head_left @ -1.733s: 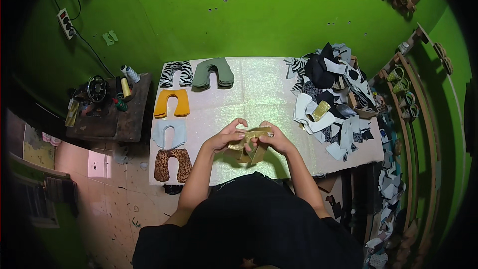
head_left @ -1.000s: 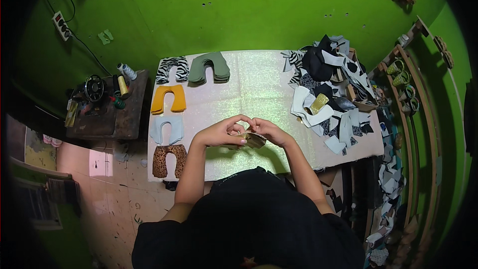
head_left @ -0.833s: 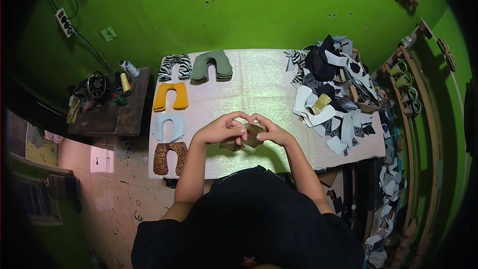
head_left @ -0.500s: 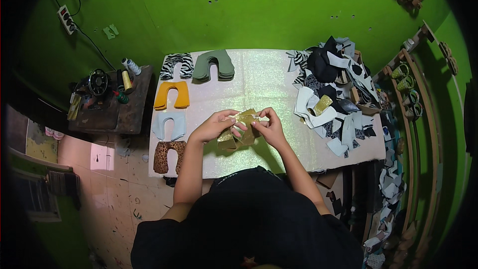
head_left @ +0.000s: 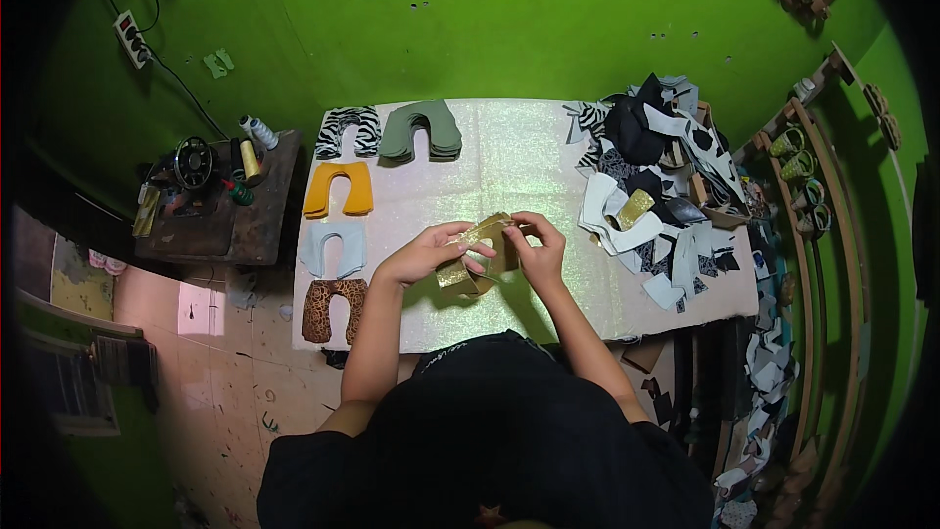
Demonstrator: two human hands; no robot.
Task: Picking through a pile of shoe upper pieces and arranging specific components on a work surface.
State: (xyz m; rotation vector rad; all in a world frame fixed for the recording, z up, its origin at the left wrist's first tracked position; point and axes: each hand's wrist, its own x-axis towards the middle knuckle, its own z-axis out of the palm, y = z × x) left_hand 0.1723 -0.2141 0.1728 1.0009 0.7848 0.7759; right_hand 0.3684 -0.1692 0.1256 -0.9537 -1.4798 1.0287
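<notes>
Gold glittery U-shaped material pieces (head_left: 456, 274) are held up between both hands, over the near middle of the table. My left hand (head_left: 432, 252) is closed round their left side, with fingers showing through the cut-out. At their upper right edge, my right hand (head_left: 538, 247) pinches the gold pieces between thumb and fingers. Whether it is one piece or a thin stack, I cannot tell. Left of my hands lie U-shaped stacks: leopard print (head_left: 334, 311), light grey (head_left: 333, 248), mustard yellow (head_left: 339, 189), zebra print (head_left: 347, 130) and green (head_left: 420, 131).
A glittery cloth (head_left: 509, 157) covers the table. Mixed offcuts (head_left: 676, 186) heap up at its right side. A sewing machine (head_left: 194, 165) with thread cones (head_left: 259, 131) stands at left. At right is a wooden rack (head_left: 818, 225) holding sandals (head_left: 798, 165). A green wall (head_left: 548, 20) rises behind.
The gold pieces have turned and bent between my hands, so their cut-out faces differently. My right hand has shifted slightly right along the upper edge; my left keeps its hold.
</notes>
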